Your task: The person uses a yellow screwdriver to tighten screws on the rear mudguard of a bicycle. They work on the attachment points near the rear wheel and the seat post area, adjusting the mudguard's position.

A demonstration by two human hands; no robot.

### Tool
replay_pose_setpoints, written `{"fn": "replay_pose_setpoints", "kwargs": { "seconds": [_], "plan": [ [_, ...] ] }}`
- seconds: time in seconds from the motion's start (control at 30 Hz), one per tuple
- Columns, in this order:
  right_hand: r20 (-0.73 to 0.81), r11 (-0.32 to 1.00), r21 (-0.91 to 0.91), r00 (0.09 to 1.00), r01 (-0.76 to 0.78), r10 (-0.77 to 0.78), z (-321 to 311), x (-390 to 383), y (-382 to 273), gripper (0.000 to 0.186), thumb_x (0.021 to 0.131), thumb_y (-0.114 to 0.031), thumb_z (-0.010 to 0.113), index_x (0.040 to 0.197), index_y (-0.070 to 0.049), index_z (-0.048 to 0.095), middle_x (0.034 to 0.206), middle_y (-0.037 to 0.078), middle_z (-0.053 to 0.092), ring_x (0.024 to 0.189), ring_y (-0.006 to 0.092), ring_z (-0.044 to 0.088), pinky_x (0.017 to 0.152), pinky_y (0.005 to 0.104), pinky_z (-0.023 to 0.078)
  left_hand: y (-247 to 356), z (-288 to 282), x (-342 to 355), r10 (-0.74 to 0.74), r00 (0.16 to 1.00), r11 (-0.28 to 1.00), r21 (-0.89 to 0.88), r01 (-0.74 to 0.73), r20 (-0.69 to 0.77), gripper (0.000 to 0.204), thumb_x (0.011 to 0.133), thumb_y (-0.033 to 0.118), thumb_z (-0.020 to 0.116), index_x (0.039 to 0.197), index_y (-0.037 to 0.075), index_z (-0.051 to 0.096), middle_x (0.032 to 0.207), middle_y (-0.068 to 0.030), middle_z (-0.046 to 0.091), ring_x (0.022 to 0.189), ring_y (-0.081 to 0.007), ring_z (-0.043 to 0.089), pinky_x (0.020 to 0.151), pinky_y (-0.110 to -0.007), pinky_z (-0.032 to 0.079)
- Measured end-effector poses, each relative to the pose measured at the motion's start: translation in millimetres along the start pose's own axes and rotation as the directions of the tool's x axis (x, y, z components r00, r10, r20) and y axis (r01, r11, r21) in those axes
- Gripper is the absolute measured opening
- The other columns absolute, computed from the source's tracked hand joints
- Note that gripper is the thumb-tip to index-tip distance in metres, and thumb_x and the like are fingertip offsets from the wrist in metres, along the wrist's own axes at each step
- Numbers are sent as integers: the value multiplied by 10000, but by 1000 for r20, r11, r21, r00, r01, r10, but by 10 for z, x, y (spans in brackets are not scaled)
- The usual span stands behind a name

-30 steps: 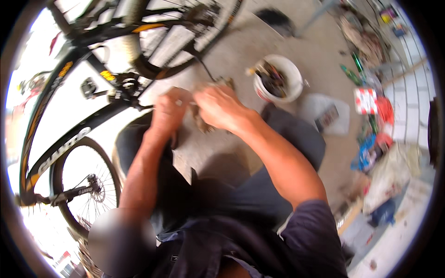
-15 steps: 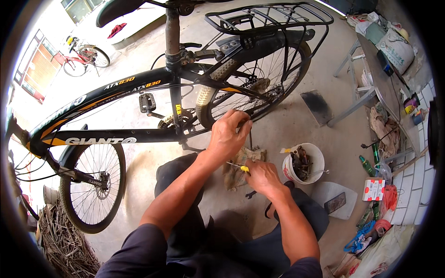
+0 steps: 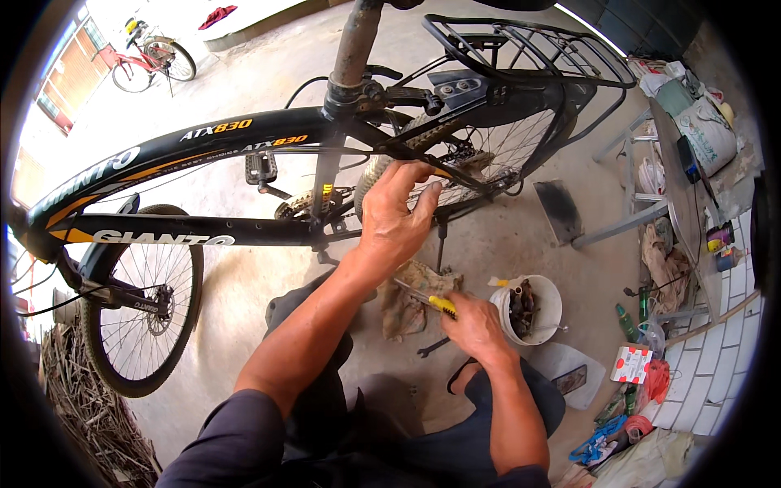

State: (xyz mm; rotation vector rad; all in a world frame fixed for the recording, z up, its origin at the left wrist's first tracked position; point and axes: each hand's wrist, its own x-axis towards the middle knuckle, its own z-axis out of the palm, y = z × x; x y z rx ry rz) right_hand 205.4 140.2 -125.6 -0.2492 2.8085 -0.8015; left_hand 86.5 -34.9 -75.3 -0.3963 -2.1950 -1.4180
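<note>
Before me a black bicycle [image 3: 277, 234] with orange trim stands with its rear wheel to the right. My left hand [image 3: 397, 211] is raised beside the rear wheel [image 3: 506, 159], overlapping the frame's rear stay. Its fingers are bent, with a gap between thumb and forefinger; nothing shows between them. Lower and to the right, my right hand [image 3: 478, 327] is closed round the yellow-and-black handle of a screwdriver [image 3: 442, 306]. The metal shaft points up and left over a dirty rag [image 3: 407, 319] on the floor. An open-ended wrench [image 3: 434, 348] lies just below that hand.
A white bucket [image 3: 550, 319] of metal parts stands right of my right hand, near a phone [image 3: 569, 381] on a pale sheet. A dark flat slab [image 3: 558, 213] and a table [image 3: 687, 211] are farther right. Sticks [image 3: 89, 398] are heaped at lower left.
My left hand has risen slightly and its thumb and fingers have parted. My right hand is a little lower, showing more of the screwdriver. The bicycle appears shifted, its rack farther right in view.
</note>
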Motion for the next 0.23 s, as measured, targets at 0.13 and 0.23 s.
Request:
{"fn": "replay_pose_setpoints", "kwargs": {
  "seconds": [0.13, 0.23],
  "plan": [
    [-117, 982, 102, 978, -159, 171, -538, -23, -235, 339, 792, -162, 654, 1088, -9, 595, 927, 242, 647, 846, 397, 635, 719, 442, 501, -120, -48, -23, -86, 996, 995, -56, 84, -32, 218, 840, 67, 668, 1036, -14, 617, 944, -118, 640, 858, -200, 654, 768, -292, 518],
    [-223, 876, 443, 924, -189, 312, -885, -55, -297, 334, 790, -163, 694, 1086, -38, 603, 924, 218, 675, 842, 312, 682, 732, 442, 515, -155, -16, -5, -89, 995, 992, -98, 84, -38, 225, 856, 88, 656, 1063, 6, 622, 950, -117, 641, 858, -200, 655, 770, -287, 519]
  ]
}}
